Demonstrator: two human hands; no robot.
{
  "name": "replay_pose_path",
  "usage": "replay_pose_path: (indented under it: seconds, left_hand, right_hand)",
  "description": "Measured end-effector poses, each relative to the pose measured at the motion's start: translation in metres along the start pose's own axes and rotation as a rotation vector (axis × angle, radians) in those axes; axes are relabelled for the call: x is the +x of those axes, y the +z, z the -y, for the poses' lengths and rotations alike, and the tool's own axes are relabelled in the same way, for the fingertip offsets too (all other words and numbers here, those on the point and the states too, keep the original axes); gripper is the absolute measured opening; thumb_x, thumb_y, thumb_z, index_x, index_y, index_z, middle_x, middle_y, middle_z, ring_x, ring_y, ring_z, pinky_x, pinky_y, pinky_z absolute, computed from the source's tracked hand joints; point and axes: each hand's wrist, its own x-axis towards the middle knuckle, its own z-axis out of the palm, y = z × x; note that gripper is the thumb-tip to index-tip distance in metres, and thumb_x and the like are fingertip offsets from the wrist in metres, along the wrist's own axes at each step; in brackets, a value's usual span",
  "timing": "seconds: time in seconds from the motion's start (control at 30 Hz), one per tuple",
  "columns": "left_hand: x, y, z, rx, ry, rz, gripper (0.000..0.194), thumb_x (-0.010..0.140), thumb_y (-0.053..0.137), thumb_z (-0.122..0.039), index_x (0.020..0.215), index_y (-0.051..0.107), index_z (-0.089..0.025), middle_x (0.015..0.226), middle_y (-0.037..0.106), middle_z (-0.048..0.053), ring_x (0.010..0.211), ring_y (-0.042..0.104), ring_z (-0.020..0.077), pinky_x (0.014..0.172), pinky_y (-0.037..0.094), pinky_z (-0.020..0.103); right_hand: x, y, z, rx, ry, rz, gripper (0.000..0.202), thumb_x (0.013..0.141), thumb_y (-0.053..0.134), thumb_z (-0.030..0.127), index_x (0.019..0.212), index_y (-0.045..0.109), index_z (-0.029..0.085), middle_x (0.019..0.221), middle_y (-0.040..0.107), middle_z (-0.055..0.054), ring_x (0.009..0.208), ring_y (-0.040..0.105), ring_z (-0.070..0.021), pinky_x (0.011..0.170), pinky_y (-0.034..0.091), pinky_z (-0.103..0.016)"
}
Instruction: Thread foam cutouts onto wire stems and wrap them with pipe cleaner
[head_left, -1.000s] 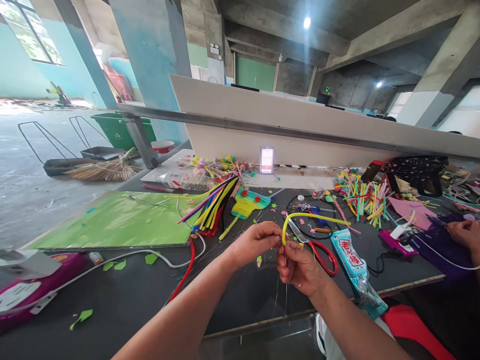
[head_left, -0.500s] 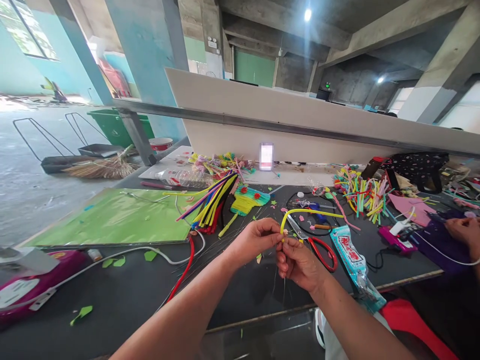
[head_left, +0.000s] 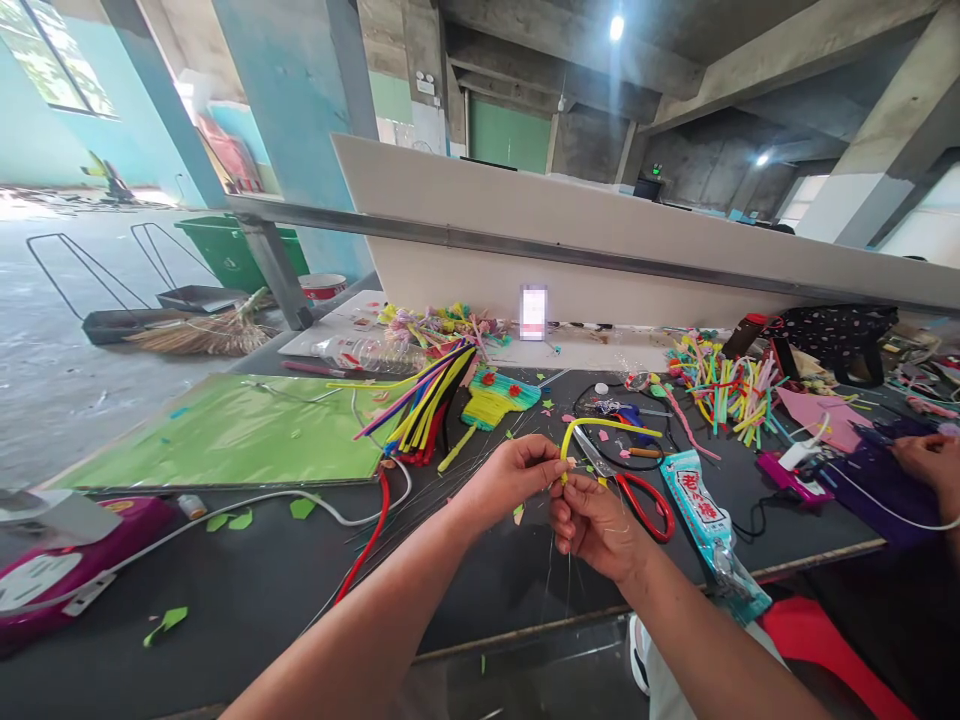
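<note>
A yellow pipe cleaner (head_left: 611,424) bends up from between my fingers and stretches to the right over the table. My left hand (head_left: 521,480) pinches its lower end between thumb and forefinger. Right beside it, my right hand (head_left: 596,520) also closes on that end, with the fingers curled; thin wires hang below. Just right of my hands lie scissors (head_left: 649,508) with red handles. Beyond my left hand is a yellow and turquoise fuzzy shape (head_left: 495,402) with red flowers. Next to that lies a bundle of coloured pipe cleaners (head_left: 427,410).
A green board (head_left: 225,430) covers the table's left part. A blue packet (head_left: 705,510) lies by the front edge at right. More cut pipe cleaners (head_left: 727,390) are heaped behind it. A phone (head_left: 533,312) stands at the back. Another person's hand (head_left: 930,462) shows at far right.
The yellow pipe cleaner's free end has drawn in to the left, and its visible length is shorter. Both hands stay almost in place, my right hand shifting slightly left.
</note>
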Motion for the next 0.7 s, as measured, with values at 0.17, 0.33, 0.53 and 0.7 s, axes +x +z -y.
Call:
replay_pose_path:
  seconds: [0.17, 0.33, 0.53, 0.7]
  left_hand:
    - [0.002, 0.004, 0.001, -0.003, -0.112, 0.003, 0.029, 0.073, 0.062, -0.042, 0.068, 0.054, -0.014, 0.057, 0.053, -0.002, 0.051, 0.047, 0.0085, 0.05, 0.036, 0.02]
    - [0.005, 0.007, 0.007, 0.09, -0.146, -0.101, 0.028, 0.072, 0.062, -0.041, 0.066, 0.054, -0.015, 0.053, 0.052, -0.003, 0.047, 0.047, 0.0081, 0.046, 0.036, 0.019]
    - [0.004, -0.002, 0.005, -0.083, -0.171, -0.025, 0.033, 0.074, 0.061, -0.044, 0.072, 0.058, -0.012, 0.059, 0.053, 0.0, 0.051, 0.046, 0.008, 0.045, 0.04, 0.019]
    - [0.001, -0.011, 0.002, -0.195, -0.196, 0.103, 0.038, 0.076, 0.059, -0.047, 0.08, 0.063, -0.01, 0.074, 0.058, 0.006, 0.065, 0.053, 0.0122, 0.05, 0.048, 0.023]
  right_hand:
    - [0.0, 0.002, -0.003, -0.022, 0.007, -0.019, 0.017, 0.078, 0.068, 0.03, 0.082, 0.063, 0.014, 0.06, 0.055, 0.002, 0.047, 0.051, -0.0077, 0.044, 0.048, -0.021]
    - [0.001, 0.0, -0.004, -0.132, -0.064, -0.065, 0.016, 0.08, 0.065, 0.027, 0.083, 0.064, 0.011, 0.062, 0.06, 0.0, 0.049, 0.056, -0.0094, 0.048, 0.052, -0.024]
    - [0.001, -0.004, -0.001, -0.084, -0.047, -0.098, 0.018, 0.078, 0.068, 0.029, 0.084, 0.063, 0.013, 0.06, 0.055, 0.003, 0.047, 0.05, -0.0064, 0.046, 0.051, -0.022]
    - [0.0, -0.003, 0.002, -0.027, -0.033, -0.087, 0.018, 0.076, 0.07, 0.029, 0.082, 0.062, 0.014, 0.06, 0.053, 0.004, 0.048, 0.048, -0.0059, 0.045, 0.051, -0.021]
